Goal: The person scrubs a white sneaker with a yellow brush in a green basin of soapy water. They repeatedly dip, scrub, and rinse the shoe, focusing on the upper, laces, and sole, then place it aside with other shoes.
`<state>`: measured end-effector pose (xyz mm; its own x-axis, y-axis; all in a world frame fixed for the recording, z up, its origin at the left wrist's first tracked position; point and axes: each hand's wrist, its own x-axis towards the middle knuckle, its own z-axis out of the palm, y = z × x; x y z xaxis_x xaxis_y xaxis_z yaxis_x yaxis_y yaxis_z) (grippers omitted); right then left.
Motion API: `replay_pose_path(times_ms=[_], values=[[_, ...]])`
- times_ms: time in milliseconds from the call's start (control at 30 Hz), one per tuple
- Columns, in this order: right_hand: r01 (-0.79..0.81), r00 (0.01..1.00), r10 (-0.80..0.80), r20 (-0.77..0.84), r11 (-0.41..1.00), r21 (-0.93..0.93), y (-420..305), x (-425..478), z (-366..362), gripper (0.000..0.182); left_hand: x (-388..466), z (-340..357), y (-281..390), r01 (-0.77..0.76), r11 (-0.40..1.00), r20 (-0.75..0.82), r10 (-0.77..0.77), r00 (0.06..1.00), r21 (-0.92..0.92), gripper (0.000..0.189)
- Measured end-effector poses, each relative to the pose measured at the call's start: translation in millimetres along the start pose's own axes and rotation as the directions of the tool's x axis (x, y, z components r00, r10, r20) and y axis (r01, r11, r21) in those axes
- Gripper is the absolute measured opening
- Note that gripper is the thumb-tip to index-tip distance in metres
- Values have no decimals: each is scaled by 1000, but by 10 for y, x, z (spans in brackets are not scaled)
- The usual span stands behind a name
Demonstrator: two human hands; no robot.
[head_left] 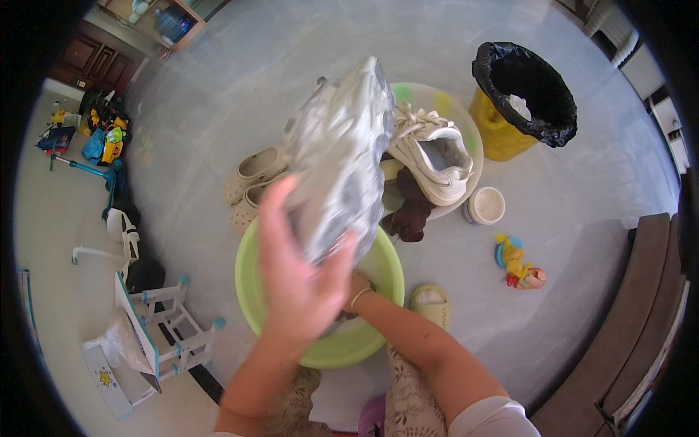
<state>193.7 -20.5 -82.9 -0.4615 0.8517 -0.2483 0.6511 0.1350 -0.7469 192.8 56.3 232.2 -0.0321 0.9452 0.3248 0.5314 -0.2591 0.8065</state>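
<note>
My left hand (pixel 297 262) grips the end of a wet, grey-white shoe (pixel 344 147), blurred by motion and raised above a green plastic basin (pixel 396 273). Down in the basin is my right hand (pixel 357 289), with a band at its wrist; its fingers and what they touch are mostly hidden behind the left hand. Dark material shows around it in the basin. Beyond the basin, a cream lace-up sneaker (pixel 437 158) rests on a round pale stool or lid (pixel 475 131), beside a dark brown cloth (pixel 409 213).
Beige clogs (pixel 254 169) stand left of the shoe. A yellow bin with a black liner (pixel 505 131), an open white tub (pixel 485 206), a plastic toy (pixel 516 265) and a yellow-green slipper (pixel 431 306) are at the right. A small white chair (pixel 180 328) lies at the left.
</note>
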Motion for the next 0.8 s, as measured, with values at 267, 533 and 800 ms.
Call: replay_pose_path(times_ms=[267, 533, 800], values=[[78, 995, -75, 59, 996, -52, -159, -179, -184, 47, -246, 1253, -722, -306, 775, 234, 208, 950, 554, 59], [-144, 952, 162, 259, 986, -90, -388, 53, -495, 40, -714, -269, -1529, -314, 839, 456, 90, 885, 445, 40], [-524, 826, 470, 312, 843, 118, 27, 460, -232, 40, -1557, -941, -2417, -14, 761, 398, -323, 859, 649, 70]])
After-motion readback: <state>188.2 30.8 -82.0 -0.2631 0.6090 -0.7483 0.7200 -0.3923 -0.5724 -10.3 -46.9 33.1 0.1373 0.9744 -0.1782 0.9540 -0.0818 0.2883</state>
